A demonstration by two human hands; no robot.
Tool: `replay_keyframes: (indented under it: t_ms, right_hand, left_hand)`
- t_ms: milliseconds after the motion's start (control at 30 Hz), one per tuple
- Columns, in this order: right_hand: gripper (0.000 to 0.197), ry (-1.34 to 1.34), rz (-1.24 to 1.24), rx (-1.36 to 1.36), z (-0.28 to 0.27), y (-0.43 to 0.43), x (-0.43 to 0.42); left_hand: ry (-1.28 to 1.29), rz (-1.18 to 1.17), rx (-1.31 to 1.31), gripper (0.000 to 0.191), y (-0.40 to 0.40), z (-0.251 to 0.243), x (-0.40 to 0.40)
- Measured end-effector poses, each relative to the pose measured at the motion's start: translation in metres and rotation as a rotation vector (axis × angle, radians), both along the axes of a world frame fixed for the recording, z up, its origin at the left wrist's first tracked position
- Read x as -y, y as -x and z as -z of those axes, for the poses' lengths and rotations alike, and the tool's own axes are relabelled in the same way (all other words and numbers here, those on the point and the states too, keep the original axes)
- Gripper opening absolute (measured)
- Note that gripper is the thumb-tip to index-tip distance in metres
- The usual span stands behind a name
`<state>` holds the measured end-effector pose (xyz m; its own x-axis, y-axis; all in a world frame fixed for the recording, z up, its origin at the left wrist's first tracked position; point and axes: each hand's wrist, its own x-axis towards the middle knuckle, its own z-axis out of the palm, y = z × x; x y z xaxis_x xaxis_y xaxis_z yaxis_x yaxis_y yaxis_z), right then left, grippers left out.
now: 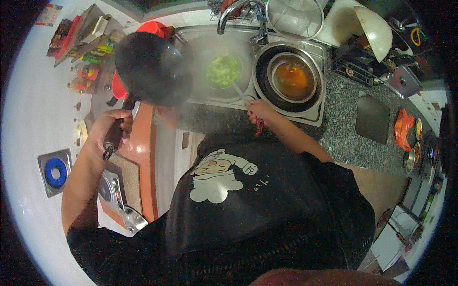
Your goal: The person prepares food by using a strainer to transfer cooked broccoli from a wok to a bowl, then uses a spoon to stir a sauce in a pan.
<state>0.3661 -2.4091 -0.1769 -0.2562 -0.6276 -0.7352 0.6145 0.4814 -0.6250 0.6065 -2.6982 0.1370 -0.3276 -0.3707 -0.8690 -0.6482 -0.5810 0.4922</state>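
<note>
My left hand [118, 128] grips the long dark handle of a black wok [148, 68]. The wok is raised and tilted beside the left sink basin, and steam blurs its right edge. In my right hand [263, 111] is the handle of a strainer [240, 92], with something red hanging below the fist. Chopped green vegetables [222, 71] fill the strainer, over the left basin of the steel sink [315, 119]. Steam hides much of the basin and the strainer's rim.
A large dark pan [260, 85] occupies the right basin, with a metal bowl [272, 87] of orange-brown liquid inside. Above stands the faucet [222, 23]. A round mesh sieve [295, 18] leans behind. Right lie a dark rectangular board [372, 118] and a red item [403, 129]. Bottles [80, 85] stand left.
</note>
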Motion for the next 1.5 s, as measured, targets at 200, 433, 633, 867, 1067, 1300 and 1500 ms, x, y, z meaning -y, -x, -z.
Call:
replay_keyframes:
  t_ms: [200, 433, 633, 867, 1067, 1300, 1500]
  right_hand:
    - [0.017, 0.029, -0.082, -0.122, -0.013, -0.002, -0.011]
    - [0.016, 0.065, 0.088, 0.077, -0.078, -0.045, -0.03]
    - [0.02, 0.059, 0.173, 0.204, -0.097, -0.079, -0.042]
    - [0.03, -0.014, 0.194, 0.127, -0.115, -0.122, -0.043]
    - [0.021, -0.127, 0.184, 0.08, -0.142, -0.144, -0.044]
    - [0.03, -0.177, 0.149, 0.025, -0.193, -0.161, -0.049]
    - [0.034, -0.025, 0.241, 0.123, -0.195, -0.141, -0.009]
  left_hand:
    - [-0.16, -0.02, -0.146, 0.012, -0.024, 0.019, 0.043]
    - [-0.237, -0.27, -0.314, 0.02, -0.018, 0.067, 0.066]
    - [-0.567, -0.222, -0.411, 0.017, 0.01, 0.107, 0.099]
    - [-0.765, -0.072, -0.594, 0.015, -0.013, 0.195, 0.117]
    - [-1.013, -0.075, -0.675, 0.019, -0.055, 0.274, 0.109]
    - [-0.591, 0.033, -0.637, 0.021, -0.058, 0.321, 0.065]
    - [-0.721, 0.051, -0.702, 0.019, -0.053, 0.399, 0.012]
